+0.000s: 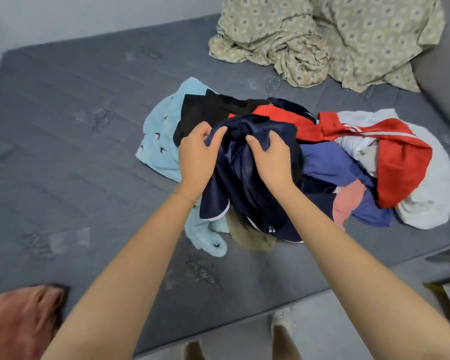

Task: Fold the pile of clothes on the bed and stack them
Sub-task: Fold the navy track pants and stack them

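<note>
Both bare arms reaching in from six o'clock over the grey quilted mattress [63, 131]. Left hand [196, 154] and right hand [272, 158] side by side, each grip pinched closed on a fold of the shiny dark navy sports garment with white trim [244, 188], lifted slightly at the top of the heap. Loose, unfolded pile of clothes [309, 162] at the middle of the bed, spreading toward three o'clock. At nine o'clock of the pile, a fluffy light-blue towel-like piece with small dark marks [161, 136], partly under the rest. At eleven o'clock, a black garment [205, 110]. At two to three o'clock, a red jacket with white stripes [390, 152] draped over a white garment [431, 188]. Just right of the navy piece, a mid-blue cloth [330, 162] with a pink piece [347, 201] touching it. At six o'clock of the pile, an olive-brown crumpled piece [250, 237]. Well apart at one o'clock, a crumpled beige patterned sheet [335, 37]. At seven o'clock, a reddish-brown blurred cloth [18, 323] at the mattress corner.
</note>
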A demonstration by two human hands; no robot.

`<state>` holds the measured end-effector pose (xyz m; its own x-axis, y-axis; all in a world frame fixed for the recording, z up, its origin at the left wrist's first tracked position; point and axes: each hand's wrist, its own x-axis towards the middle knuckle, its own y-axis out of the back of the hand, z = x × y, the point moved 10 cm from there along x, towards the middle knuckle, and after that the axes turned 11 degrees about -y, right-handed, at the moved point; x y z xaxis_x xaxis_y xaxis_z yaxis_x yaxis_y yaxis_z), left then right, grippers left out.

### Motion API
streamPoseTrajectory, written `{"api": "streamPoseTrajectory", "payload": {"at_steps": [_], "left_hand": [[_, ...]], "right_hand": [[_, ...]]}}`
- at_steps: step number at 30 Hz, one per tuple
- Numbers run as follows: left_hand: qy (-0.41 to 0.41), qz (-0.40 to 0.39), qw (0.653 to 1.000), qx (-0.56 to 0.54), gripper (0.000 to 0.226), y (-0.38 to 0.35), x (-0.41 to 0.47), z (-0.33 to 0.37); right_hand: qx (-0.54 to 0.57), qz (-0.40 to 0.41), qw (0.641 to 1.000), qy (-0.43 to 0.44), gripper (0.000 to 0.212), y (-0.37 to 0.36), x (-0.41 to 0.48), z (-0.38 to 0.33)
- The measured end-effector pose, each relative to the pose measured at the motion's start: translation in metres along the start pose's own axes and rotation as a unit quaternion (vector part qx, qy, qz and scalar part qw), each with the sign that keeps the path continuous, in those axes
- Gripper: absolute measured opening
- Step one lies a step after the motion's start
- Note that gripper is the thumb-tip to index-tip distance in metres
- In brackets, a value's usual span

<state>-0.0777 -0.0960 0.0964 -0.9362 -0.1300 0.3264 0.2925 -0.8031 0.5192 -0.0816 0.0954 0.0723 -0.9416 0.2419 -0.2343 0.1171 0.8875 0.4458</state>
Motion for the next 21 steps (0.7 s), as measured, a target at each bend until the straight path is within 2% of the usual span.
{"api": "streamPoseTrajectory", "payload": {"at_steps": [4,8,10,16,19,21], "left_hand": [[0.02,0.038,0.999,-0.005,0.046,0.103,-0.016,-0.05],[0.047,0.07,0.996,0.015,0.048,0.193,-0.033,-0.109],[0.061,0.076,0.995,0.026,0.049,0.223,-0.044,-0.137],[0.128,0.092,0.986,0.058,0.052,0.266,-0.082,-0.195],[0.175,0.115,0.975,0.069,0.054,0.276,-0.096,-0.217],[0.194,0.104,0.972,0.082,0.053,0.276,-0.106,-0.228]], "right_hand": [[0.043,-0.017,0.999,0.007,0.042,-0.075,-0.049,-0.037],[0.088,-0.032,0.996,-0.012,0.028,-0.138,-0.086,-0.06],[0.095,-0.04,0.994,-0.026,0.03,-0.164,-0.099,-0.066],[0.041,-0.09,0.994,-0.036,0.027,-0.227,-0.125,-0.058],[0.004,-0.101,0.995,-0.021,0.035,-0.244,-0.13,-0.056],[-0.025,-0.109,0.994,-0.008,0.036,-0.252,-0.133,-0.05]]}}
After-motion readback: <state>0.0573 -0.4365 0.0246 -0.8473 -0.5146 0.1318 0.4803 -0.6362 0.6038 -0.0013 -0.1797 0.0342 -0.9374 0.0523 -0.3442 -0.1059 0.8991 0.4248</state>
